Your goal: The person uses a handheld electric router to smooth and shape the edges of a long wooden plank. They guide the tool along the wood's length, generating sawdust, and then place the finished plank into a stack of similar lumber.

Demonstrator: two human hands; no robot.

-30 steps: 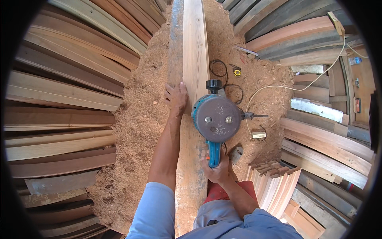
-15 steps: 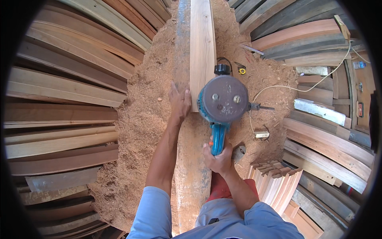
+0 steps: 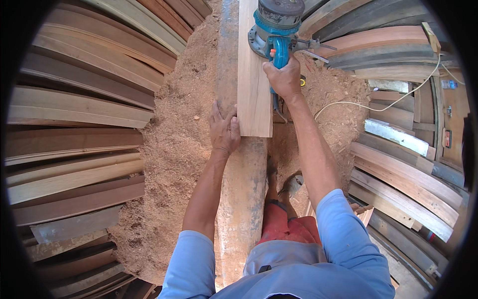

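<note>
Nearest, at six o'clock, sit the person's light blue sleeves and red shorts, with a foot on the sawdust floor [image 3: 164, 149]. From there a long rounded timber beam [image 3: 244, 209] runs up toward twelve o'clock and serves as the support. On it lies a pale wooden plank [image 3: 255, 89], its near end square and resting around the picture's centre.

The left hand [image 3: 225, 132] lies flat at the plank's near left corner, at about nine o'clock of that end, fingers spread and pressing on plank and beam together; it grips nothing, only pins. The right hand [image 3: 285, 78] is closed firmly around the blue handle of a power planer [image 3: 273, 25], which rides the plank's right edge up at twelve o'clock. Its white cord [image 3: 378, 102] trails off toward three o'clock across the sawdust.

To do this pass well, I judge the tool's base should sit flat on the wood, moved at an even pace along the grain, with the left hand kept low and well behind the cutter. The cord is best held clear on the right side, away from the plank. The plank overhangs the beam slightly, so steady downward pressure would stop it rocking.

Farther out, stacked boards [image 3: 79, 104] fan around at nine o'clock, and more boards curve at three o'clock.
</note>
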